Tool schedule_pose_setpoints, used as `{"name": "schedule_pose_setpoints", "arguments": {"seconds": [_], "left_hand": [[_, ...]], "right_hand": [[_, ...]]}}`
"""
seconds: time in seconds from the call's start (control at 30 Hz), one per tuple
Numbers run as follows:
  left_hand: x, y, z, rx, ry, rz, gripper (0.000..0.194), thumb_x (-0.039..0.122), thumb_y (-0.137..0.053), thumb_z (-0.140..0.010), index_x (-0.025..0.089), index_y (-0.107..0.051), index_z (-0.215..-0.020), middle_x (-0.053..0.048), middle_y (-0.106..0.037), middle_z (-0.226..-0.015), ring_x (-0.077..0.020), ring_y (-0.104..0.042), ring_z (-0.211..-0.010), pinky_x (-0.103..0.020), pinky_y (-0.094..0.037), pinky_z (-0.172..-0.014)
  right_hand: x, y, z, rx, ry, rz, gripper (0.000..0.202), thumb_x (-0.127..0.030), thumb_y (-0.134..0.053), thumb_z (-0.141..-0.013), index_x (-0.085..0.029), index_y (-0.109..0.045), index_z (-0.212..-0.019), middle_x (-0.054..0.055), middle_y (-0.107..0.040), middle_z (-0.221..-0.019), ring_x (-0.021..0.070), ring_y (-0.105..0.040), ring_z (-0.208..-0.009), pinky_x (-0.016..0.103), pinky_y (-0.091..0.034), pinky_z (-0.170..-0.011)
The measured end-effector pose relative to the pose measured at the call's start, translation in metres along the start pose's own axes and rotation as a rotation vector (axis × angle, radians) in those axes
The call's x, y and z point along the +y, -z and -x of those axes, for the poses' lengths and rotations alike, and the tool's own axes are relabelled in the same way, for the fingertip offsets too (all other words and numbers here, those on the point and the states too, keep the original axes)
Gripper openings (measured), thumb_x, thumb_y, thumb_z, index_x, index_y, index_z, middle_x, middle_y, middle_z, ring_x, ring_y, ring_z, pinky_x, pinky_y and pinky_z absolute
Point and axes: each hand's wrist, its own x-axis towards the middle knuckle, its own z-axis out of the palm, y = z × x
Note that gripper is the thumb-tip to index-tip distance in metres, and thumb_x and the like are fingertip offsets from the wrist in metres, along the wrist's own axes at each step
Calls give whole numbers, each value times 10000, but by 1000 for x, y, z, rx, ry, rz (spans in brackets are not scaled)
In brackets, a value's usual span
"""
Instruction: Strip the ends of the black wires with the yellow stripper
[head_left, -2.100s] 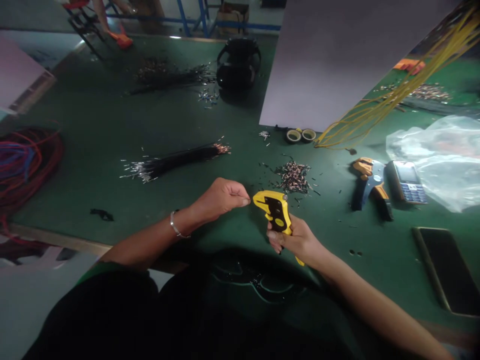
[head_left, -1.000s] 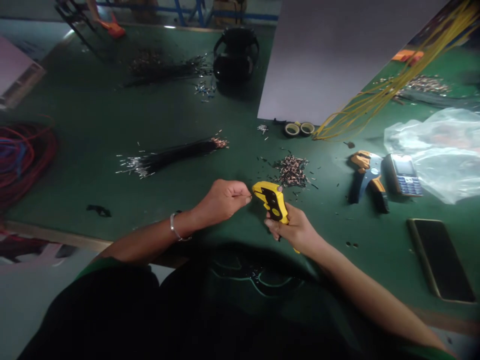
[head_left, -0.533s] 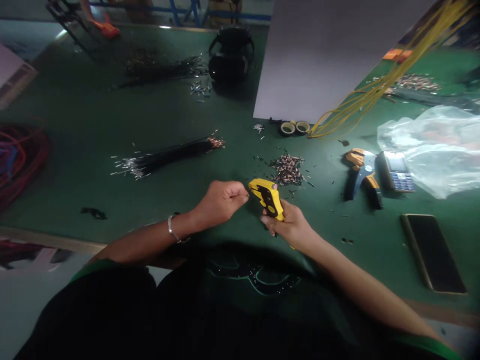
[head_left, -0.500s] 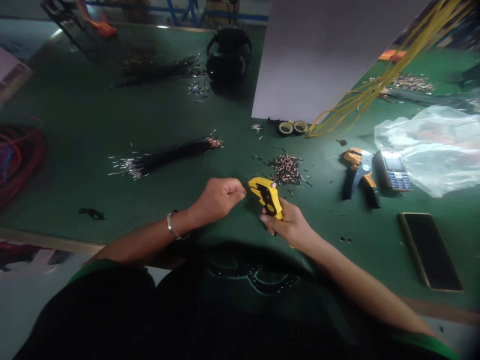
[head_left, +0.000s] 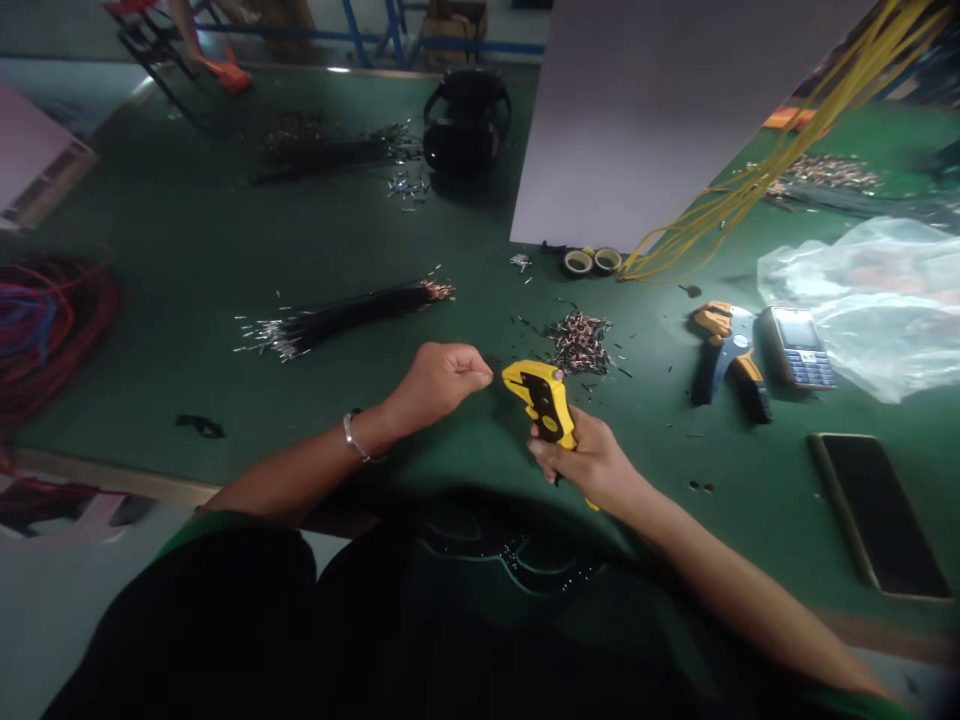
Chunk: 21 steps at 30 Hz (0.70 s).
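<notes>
Near the left edge of the bench we see coiled wires. Rightward, black wires lie behind our left hand, whose grip is pressed together at thumb and forefinger; we cannot tell whether it pinches anything. The fingertips sit just beside the head of the yellow tool, raised over the bench toward its front edge. We do best to line both up squarely, fingertips clear of the jaws, before squeezing evenly. Scraps lie behind the tool, and our right hand wraps its handle. Further right lie pliers and two phones.
</notes>
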Motion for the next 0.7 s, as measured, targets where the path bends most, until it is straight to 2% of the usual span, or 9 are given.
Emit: {"name": "schedule_pose_setpoints", "arguments": {"seconds": [0.1, 0.27, 0.5, 0.57, 0.63, 0.7], "left_hand": [[0, -2, 1, -5, -4, 15, 124, 216, -607, -735, 134, -641, -648, 26, -537, -533, -76, -425, -517, -206, -340, -505], [7, -9, 14, 18, -90, -18, 194, 227, -568, -782, 137, -615, -617, 34, -509, -523, -71, -417, -518, -197, -340, -495], [-2, -2, 5, 47, -82, -1, 128, 199, -614, -740, 132, -650, -636, 38, -533, -502, -65, -434, -489, -186, -341, -472], [-1, -5, 12, 18, -114, -14, 150, 197, -599, -757, 135, -644, -627, 34, -543, -498, -66, -453, -482, -184, -354, -471], [1, -9, 19, -24, -161, -22, 168, 206, -588, -781, 138, -654, -643, 17, -592, -533, -76, -506, -507, -184, -391, -492], [2, -11, 22, -11, -210, -42, 170, 205, -587, -790, 137, -657, -650, 9, -619, -553, -81, -538, -524, -184, -411, -508]], "right_hand": [[1, 1, -2, 19, 4, 4, 198, -313, -635, -814, -184, -503, -883, -51, -525, -577, 103, -492, -460, 266, -418, -478], [-1, 3, -4, 43, 11, 72, 193, -308, -647, -798, -182, -521, -873, -46, -544, -586, 107, -510, -476, 264, -430, -493], [-4, 4, -1, 33, -23, 32, 196, -298, -662, -772, -185, -530, -864, -47, -554, -583, 112, -514, -464, 266, -431, -484], [-6, 14, -5, 95, -17, -13, 200, -299, -667, -758, -187, -525, -844, -47, -555, -546, 121, -514, -452, 275, -436, -487], [-11, 28, -8, 242, 19, -93, 181, -299, -648, -758, -198, -509, -817, -43, -551, -509, 144, -536, -460, 290, -450, -493], [-16, 39, -7, 394, 104, -131, 188, -307, -647, -752, -210, -502, -821, -41, -556, -554, 147, -545, -486, 299, -466, -510]]}}
